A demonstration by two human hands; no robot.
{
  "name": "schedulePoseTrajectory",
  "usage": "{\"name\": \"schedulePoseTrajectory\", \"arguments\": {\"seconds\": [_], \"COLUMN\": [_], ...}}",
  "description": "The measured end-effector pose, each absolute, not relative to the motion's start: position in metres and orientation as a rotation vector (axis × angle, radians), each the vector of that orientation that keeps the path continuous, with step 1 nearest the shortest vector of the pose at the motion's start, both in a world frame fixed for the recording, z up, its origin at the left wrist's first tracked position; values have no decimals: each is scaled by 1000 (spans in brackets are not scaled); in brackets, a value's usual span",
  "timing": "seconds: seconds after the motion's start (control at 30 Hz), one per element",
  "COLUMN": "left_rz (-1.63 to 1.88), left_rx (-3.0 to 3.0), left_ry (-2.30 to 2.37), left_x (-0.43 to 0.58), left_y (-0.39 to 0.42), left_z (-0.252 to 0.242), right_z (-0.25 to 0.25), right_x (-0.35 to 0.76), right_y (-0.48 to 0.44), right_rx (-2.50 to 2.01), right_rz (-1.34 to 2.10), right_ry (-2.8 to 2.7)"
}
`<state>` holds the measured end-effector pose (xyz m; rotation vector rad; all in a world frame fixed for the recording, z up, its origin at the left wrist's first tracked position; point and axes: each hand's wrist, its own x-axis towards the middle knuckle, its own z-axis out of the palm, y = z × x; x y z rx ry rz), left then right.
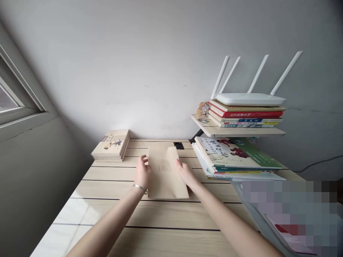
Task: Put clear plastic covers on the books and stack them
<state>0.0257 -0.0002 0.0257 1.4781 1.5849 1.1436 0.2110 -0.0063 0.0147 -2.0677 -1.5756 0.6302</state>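
A thin tan booklet (pixel 158 185) lies on the wooden desk in front of me, with a small block of print on its face. Its right side bows up where my right hand (pixel 185 174) pinches the edge between thumb and fingers. Beside the left edge is my left hand (pixel 142 173), a bracelet (pixel 139 187) on its wrist. The left fingers are loosely curled and apart; whether they touch the paper is hard to tell. A stack of similar tan booklets (pixel 111 144) with an illustrated cover sits at the back left.
The slatted desk (pixel 160 235) meets the wall behind. At the right, larger books (pixel 238 153) are piled under a raised shelf (pixel 238 131), which carries more books and a white router (pixel 250 99). A black socket (pixel 178 145) is set near the rear edge. A blurred patch covers the lower right.
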Motion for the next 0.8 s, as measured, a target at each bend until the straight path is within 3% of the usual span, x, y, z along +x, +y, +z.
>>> {"name": "schedulePoseTrajectory", "arguments": {"seconds": [0.13,0.23,0.3,0.4,0.53,0.8], "left_rz": [796,495,364,226,262,645], "left_rx": [2062,2453,2583,2533,2443,2231], "left_ry": [1852,1793,1690,1628,1560,1441], "left_x": [32,44,53,60,54,43], "left_y": [9,-3,-12,-18,-18,-7], "left_z": [22,21,22,22,13,5], "right_z": [16,18,18,15,9,3], "right_x": [210,205,200,195,198,208], "right_y": [4,2,0,0,2,1], "right_rx": [-2170,-2095,-1953,-1824,-1834,-1758], "right_rz": [516,247,89,167,376,444], "right_ry": [-1599,-1761,-1939,-2133,-2199,-2168]}}
